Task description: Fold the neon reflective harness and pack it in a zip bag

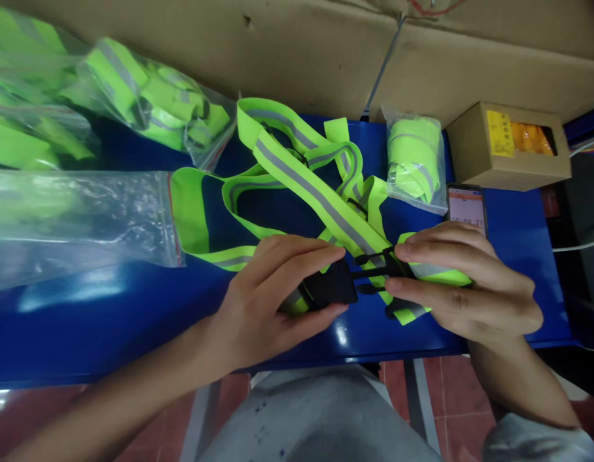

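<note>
A neon green reflective belt (301,186) with grey stripes lies spread on the blue table (109,321). My left hand (272,295) pinches the black buckle socket (333,289) at one strap end. My right hand (465,282) grips the other strap end with the black pronged buckle half (378,266). The prongs point at the socket's mouth and sit just at it. Both hands are closed on their parts near the table's front edge.
Clear plastic bags (76,224) lie at the left, some stuffed with folded green belts (152,102). A small bagged belt (415,160), a cardboard box (509,147) and a phone (467,208) stand at the right. Cardboard (301,51) lines the back.
</note>
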{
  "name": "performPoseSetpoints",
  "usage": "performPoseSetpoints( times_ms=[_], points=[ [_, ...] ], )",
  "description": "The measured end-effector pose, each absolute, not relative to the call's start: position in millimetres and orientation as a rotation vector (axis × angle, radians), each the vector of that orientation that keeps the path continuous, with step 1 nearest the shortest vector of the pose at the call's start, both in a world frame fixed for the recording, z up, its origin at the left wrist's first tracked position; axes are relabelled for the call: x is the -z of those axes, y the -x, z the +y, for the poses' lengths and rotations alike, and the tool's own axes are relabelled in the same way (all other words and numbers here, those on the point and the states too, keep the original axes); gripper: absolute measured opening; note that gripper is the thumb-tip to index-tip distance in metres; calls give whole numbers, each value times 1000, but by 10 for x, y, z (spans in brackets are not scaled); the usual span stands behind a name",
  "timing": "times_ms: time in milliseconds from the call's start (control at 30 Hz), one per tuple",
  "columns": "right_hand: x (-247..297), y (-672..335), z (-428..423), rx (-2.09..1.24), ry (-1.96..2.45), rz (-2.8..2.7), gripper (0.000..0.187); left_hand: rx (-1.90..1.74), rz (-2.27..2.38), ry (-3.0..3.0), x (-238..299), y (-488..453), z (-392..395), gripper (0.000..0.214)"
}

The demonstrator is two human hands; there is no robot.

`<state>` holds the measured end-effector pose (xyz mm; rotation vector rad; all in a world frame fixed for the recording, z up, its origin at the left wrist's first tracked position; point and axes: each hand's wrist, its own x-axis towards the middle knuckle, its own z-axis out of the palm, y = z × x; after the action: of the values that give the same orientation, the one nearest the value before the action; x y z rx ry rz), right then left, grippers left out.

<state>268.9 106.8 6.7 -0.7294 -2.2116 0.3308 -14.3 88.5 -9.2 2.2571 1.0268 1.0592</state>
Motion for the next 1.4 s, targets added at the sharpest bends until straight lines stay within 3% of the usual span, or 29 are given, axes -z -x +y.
performPoseSetpoints(
  times_ms=[167,367,800,1400],
  points=[
    [-55,-2673,1065,-331,674,-2206,36,-1062,1021,-2276,77,142,881,48],
    [-86,-2650,1005,-366,736,-2291,50,-1036,1047,-2265,71,126,888,44],
    [64,-2593,979,-472,626,-2400,46,-1023,990,-2225,163,85,859,47],
    [-44,-2783,1182,-320,1112,-2404,80,-881,1115,-2286,166,188,936,59]
  ],
)
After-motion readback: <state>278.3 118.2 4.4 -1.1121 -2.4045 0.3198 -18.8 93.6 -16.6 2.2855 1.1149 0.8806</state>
